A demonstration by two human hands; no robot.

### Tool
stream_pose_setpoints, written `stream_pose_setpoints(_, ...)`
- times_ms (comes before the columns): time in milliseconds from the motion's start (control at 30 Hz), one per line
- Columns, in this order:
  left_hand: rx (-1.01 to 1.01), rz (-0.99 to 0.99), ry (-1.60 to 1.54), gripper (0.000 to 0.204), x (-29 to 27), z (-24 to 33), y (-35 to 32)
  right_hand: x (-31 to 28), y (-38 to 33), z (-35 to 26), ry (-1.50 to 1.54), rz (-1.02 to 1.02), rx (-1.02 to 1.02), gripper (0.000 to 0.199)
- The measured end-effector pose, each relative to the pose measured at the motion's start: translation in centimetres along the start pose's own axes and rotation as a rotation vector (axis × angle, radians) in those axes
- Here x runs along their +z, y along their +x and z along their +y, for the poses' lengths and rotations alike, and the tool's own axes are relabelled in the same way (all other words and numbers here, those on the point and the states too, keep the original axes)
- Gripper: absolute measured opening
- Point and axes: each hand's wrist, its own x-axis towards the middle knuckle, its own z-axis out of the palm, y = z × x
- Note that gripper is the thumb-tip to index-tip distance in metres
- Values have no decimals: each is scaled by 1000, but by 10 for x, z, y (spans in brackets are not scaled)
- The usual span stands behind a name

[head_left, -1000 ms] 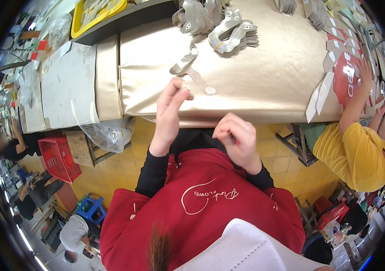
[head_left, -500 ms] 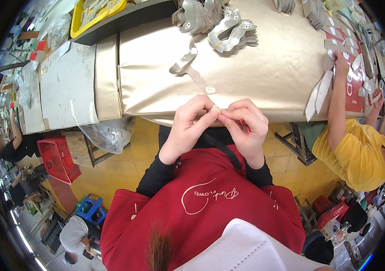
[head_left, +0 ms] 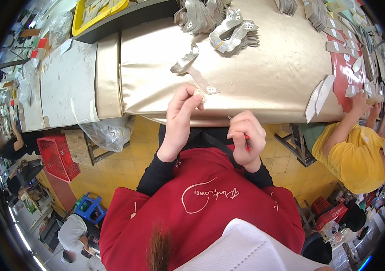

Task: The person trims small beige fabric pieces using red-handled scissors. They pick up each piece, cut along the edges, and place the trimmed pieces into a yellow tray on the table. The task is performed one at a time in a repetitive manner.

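My left hand [head_left: 181,119] is raised at the table's near edge, thumb and finger pinching a small cream-coloured piece [head_left: 201,95]. Just beyond it a single silver-grey shoe-upper strap [head_left: 185,62] lies curled on the gold-covered table [head_left: 264,77], and its paler end with small holes is close to my fingertips. To the right, my right hand [head_left: 248,139] is closed around a slim tool with a red handle [head_left: 247,143]. A thin metal tip shows beyond the fingers; the tool's kind is mostly hidden.
Stacks of silver-grey straps [head_left: 233,34] stand at the table's far side. A yellow tray [head_left: 97,17] sits at the far left. A co-worker in a yellow shirt [head_left: 359,153] handles pale pieces at the right. A plastic bag [head_left: 111,135] hangs at the left edge.
My hands have come apart. The left has moved up and left with the cream piece, toward the strap; the right has drawn down slightly, baring the tool's tip. The co-worker's arm has pulled back.
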Motion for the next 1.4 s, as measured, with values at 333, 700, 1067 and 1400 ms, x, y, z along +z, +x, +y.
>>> stream_pose_setpoints(333, -47, -169, -1, 12, 6, -1, -9, 5, 5, 1, -92, 18, 257, 15)
stream_pose_setpoints(700, -162, -218, -174, 10, 17, 1, -17, 0, -8, 9, -75, -22, 131, 13)
stream_pose_setpoints(1067, -112, -12, -204, 10, 18, -3, -16, 2, -2, -4, -20, 48, 275, 15)
stream_pose_setpoints(1400, -192, -114, -317, 11, 19, -3, -18, 3, -4, 1, 244, 50, 414, 6)
